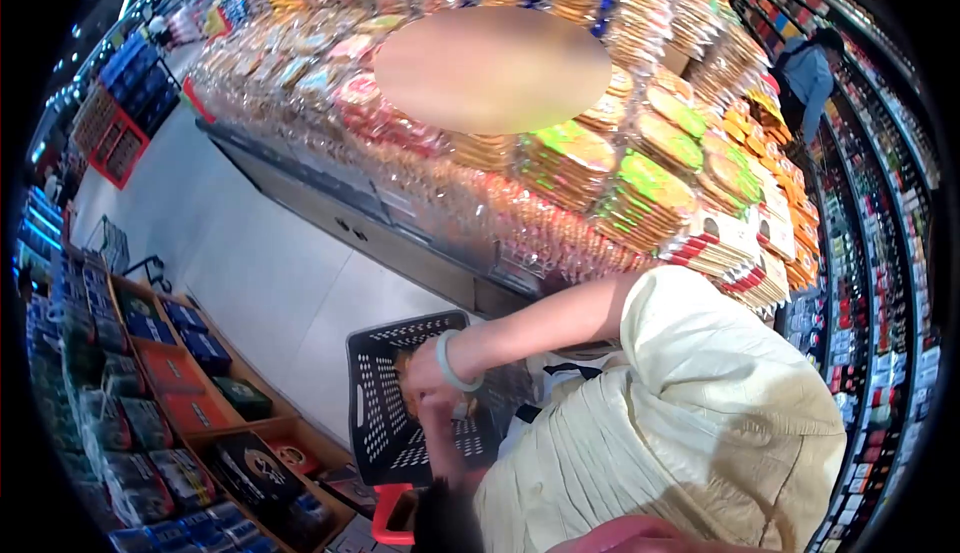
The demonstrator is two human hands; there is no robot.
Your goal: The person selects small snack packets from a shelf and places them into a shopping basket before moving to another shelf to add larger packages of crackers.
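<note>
My right hand point(430, 368), with a pale green bangle point(459, 361) on its wrist, reaches down into a dark grey shopping basket point(410, 329) with perforated walls. Its fingers are curled around something I cannot make out. My left hand point(435, 411) meets it inside the basket from below, its fingers mostly hidden. An orange-brown item point(405, 371) shows beside the right hand, too small to name. The basket's red handle point(392, 515) hangs at its lower side.
A long display point(560, 168) of packaged snacks in stacks rises ahead. Boxed goods point(185, 383) fill low wooden bins on the left, with pale floor point(270, 263) between. Another person point(808, 73) stands by tall shelves point(880, 283) on the right. Red and blue crates point(125, 113) stand farther off.
</note>
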